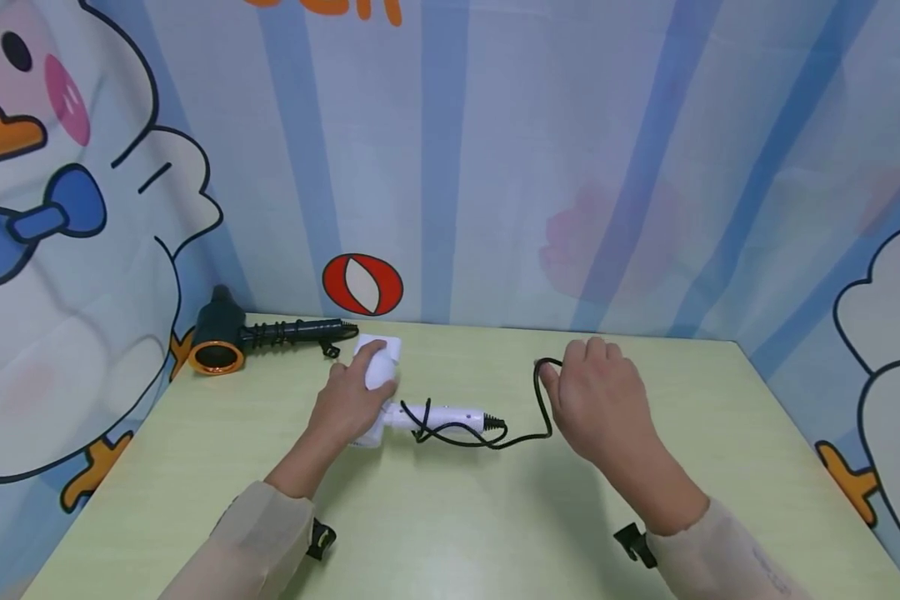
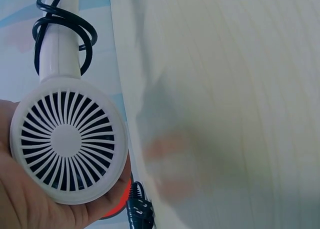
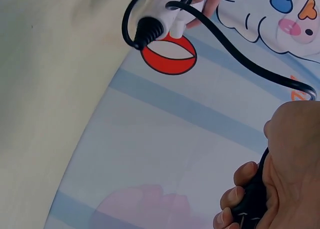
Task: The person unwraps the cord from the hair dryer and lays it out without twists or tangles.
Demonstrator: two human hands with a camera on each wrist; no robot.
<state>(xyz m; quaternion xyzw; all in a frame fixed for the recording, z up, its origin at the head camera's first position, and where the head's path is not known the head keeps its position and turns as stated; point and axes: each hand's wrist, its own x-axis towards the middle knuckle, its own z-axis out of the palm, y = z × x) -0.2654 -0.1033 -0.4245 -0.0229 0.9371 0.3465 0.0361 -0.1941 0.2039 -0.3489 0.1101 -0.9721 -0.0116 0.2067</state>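
Observation:
My left hand grips the head of a white hair dryer, thumb and fingers around its body. The left wrist view shows its round slatted vent cupped in the palm. Its handle points right, with loops of black cord wound loosely around it. From the handle's end the cord runs over to my right hand. In the right wrist view, curled fingers hold a thick black piece of the cord, probably its plug, partly hidden by the palm.
A black hair dryer with an orange-rimmed opening lies at the table's back left, its cord wrapped around the handle. The pale wooden table ends against a blue striped cartoon backdrop.

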